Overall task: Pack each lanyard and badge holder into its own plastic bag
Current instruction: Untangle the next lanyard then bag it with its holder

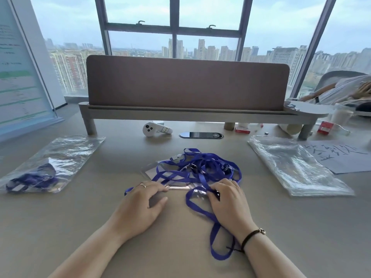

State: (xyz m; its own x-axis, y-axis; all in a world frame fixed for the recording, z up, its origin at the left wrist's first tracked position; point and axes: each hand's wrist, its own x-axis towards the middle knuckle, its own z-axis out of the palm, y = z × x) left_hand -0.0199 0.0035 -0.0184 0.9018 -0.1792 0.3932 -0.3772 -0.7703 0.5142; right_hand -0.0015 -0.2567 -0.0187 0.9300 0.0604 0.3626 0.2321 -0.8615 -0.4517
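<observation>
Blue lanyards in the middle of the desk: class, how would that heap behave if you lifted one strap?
The blue lanyards look limp and looped, so a strap would likely droop. They lie tangled, so lifting one may drag others along. Probably light.

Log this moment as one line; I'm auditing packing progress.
stage: sorting | left hand: touching badge holder | right hand: gripping lanyards | packed bag: left | empty bags: right

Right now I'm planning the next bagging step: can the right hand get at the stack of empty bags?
Probably yes. The stack lies on the right hand's own side with bare desk between them, though that hand is gripping a lanyard clip.
</observation>
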